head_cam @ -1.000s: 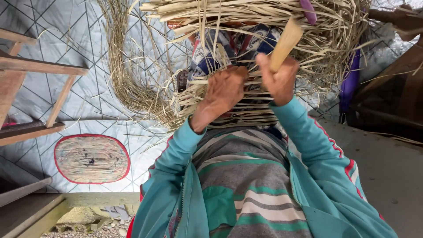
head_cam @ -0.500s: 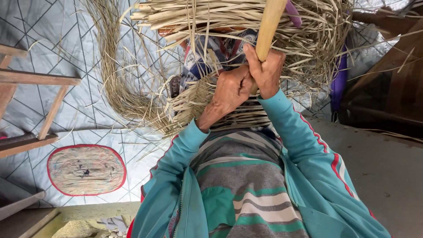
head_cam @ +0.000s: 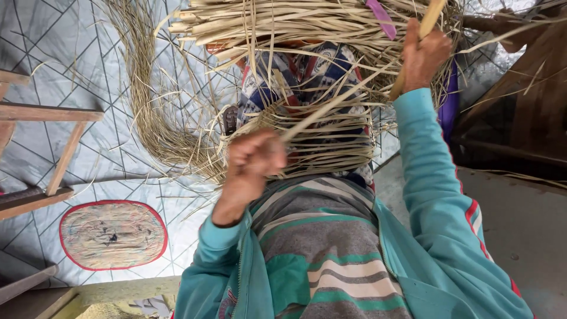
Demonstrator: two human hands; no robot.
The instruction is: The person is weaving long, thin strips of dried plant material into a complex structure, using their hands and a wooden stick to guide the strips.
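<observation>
My left hand (head_cam: 254, 156) is closed in a fist on a long pale straw strip (head_cam: 331, 103), which stretches taut up and to the right. My right hand (head_cam: 422, 56) is raised at the upper right and grips a wooden stick (head_cam: 434, 15). Between the hands, on my lap, lies a partly woven straw mat (head_cam: 319, 145) with loose strip ends sticking out. Above it sits a patterned blue, white and red cloth (head_cam: 307, 71). A thick bundle of loose straw strips (head_cam: 277, 20) lies across the top, with a purple strip (head_cam: 381, 18) in it.
A long hank of straw (head_cam: 147, 106) curves down the grey line-patterned tarp (head_cam: 88, 53). An oval mat with a red border (head_cam: 112, 234) lies lower left. A wooden frame (head_cam: 53, 112) stands at the left, dark wooden boards (head_cam: 525, 112) at the right, concrete floor (head_cam: 531, 224) below them.
The hands were together on the weave; now they are apart. My left hand pulled back toward my body with a strip, and my right hand rose up and to the right with the stick.
</observation>
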